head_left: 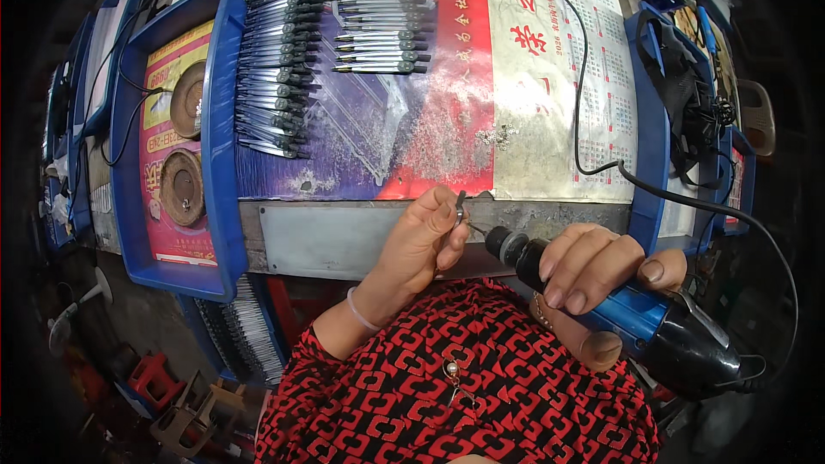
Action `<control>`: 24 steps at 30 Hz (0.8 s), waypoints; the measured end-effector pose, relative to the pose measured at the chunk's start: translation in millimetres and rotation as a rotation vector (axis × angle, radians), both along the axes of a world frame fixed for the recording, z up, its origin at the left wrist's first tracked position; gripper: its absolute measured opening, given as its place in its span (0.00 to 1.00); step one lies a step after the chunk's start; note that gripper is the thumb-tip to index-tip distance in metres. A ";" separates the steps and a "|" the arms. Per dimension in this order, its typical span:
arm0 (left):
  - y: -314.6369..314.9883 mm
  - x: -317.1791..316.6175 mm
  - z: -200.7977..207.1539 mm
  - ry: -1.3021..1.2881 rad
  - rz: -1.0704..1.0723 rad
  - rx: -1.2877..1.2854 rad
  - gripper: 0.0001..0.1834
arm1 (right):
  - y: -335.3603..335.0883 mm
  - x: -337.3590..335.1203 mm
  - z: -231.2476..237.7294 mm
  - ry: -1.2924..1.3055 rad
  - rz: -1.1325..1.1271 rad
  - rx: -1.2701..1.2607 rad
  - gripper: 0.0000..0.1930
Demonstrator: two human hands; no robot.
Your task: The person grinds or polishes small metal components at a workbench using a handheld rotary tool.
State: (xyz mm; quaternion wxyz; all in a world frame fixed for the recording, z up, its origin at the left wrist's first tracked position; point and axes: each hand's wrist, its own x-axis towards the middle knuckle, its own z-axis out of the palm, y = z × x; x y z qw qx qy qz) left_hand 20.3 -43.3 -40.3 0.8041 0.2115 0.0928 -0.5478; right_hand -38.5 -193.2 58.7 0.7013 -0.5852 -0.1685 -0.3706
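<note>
My left hand (pixel 419 236), just past the table's near edge, is closed in a pinch on a small drawing compass (pixel 461 204) with a dark head; its lower part is hidden by my fingers. In my right hand (pixel 593 271) lies a blue and black electric screwdriver (pixel 636 318), fingers wrapped round its body. Its thin bit points left and reaches the compass at my left fingertips; whether it sits in a screw is too small to tell. Beyond my hands, silver compasses with dark heads (pixel 374 60) lie in rows on the poster-covered table.
Small metal bits (pixel 497 136) are scattered on the table sheet (pixel 550 163). At the left, a blue tray (pixel 225 232) holds two round brown dishes (pixel 183 189). The screwdriver's black cord (pixel 687 199) crosses the right side, near another blue tray with black straps (pixel 679 94). More compasses fill a crate below (pixel 253 326).
</note>
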 end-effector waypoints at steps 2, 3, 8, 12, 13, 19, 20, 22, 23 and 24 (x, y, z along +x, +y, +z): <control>0.4 -0.7 1.9 -0.005 0.022 -0.002 0.08 | -1.7 0.9 -0.3 -0.016 0.041 -0.022 0.27; 0.4 -0.8 3.3 -0.025 0.041 -0.016 0.07 | 1.9 1.9 -0.2 -0.015 0.041 -0.022 0.27; 1.0 -2.5 4.5 0.018 0.046 -0.009 0.07 | 12.9 4.2 1.2 -0.049 -0.068 0.045 0.26; 1.8 -2.4 8.2 0.081 -0.097 0.045 0.10 | 1.5 2.2 0.4 -0.022 0.049 -0.060 0.26; 1.9 -3.1 8.5 0.067 -0.115 0.055 0.11 | 1.9 1.9 1.1 -0.007 0.051 -0.070 0.26; 3.7 -3.8 4.4 0.005 -0.176 0.092 0.13 | -3.9 0.8 1.3 0.021 0.132 -0.117 0.27; 3.1 -4.0 5.0 0.003 -0.176 0.089 0.13 | -5.7 1.0 1.4 0.007 0.177 -0.135 0.27; 3.4 -4.1 3.0 -0.025 -0.200 0.072 0.13 | -3.7 -0.6 2.7 0.023 0.174 -0.133 0.28; 3.2 -4.3 2.8 -0.027 -0.197 0.071 0.13 | -3.1 -0.9 3.1 0.042 0.169 -0.129 0.28; 3.7 -5.4 3.0 -0.021 -0.184 0.053 0.13 | -3.5 0.2 2.1 0.040 0.173 -0.129 0.28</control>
